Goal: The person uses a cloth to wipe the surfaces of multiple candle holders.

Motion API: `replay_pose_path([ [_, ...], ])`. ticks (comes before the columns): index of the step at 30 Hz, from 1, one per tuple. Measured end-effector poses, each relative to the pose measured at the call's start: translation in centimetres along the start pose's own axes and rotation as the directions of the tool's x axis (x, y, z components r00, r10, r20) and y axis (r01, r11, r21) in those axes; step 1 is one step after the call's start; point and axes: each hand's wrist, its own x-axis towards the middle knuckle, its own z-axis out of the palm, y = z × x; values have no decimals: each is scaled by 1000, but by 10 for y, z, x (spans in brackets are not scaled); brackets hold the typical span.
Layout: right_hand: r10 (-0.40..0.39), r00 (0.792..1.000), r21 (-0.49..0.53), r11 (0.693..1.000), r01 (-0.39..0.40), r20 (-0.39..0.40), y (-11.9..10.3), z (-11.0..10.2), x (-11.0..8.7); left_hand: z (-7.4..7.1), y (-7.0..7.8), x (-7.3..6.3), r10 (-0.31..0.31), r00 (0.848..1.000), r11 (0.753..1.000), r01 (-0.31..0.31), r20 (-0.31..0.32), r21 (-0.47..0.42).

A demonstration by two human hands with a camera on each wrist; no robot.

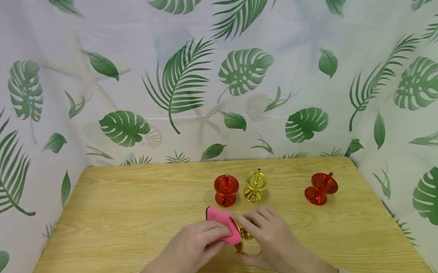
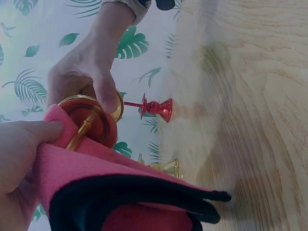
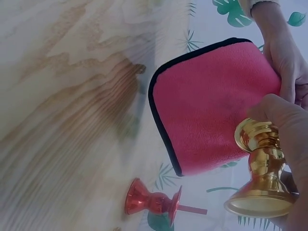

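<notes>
My left hand [image 1: 192,246] pinches a folded pink cloth [image 3: 211,101] with black edging. The cloth lies against the dish of a gold candle holder [image 3: 264,166], which my right hand [image 1: 272,239] grips round its dish and stem. In the head view the holder is tilted on its side, its dish toward the left hand and its base to the right. Its spike points out of the dish over the cloth in the left wrist view. Fingers of both hands hide parts of the dish.
Behind the hands, a red candle holder [image 1: 225,186] and a second gold candle holder [image 1: 256,183] stand side by side on the wooden table [image 1: 130,206]. Another red candle holder [image 1: 320,186] stands farther right. A leaf-patterned cloth backdrop [image 1: 203,133] surrounds the back and sides.
</notes>
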Motion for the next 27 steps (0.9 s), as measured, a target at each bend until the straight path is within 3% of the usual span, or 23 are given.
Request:
replay_pose_path([
  [6, -1, 999, 18, 1000, 1, -34, 5, -2, 1, -8, -1, -3, -59, 998, 995, 58, -11, -84],
  [18, 47, 999, 44, 998, -46, -20, 13, -12, -3, -21, -6, -7, -35, 997, 988, 23, -75, -153],
  [27, 6, 1000, 82, 997, -4, -30, 8, -7, 0, -10, -3, -3, 22, 996, 998, -26, -82, -51],
])
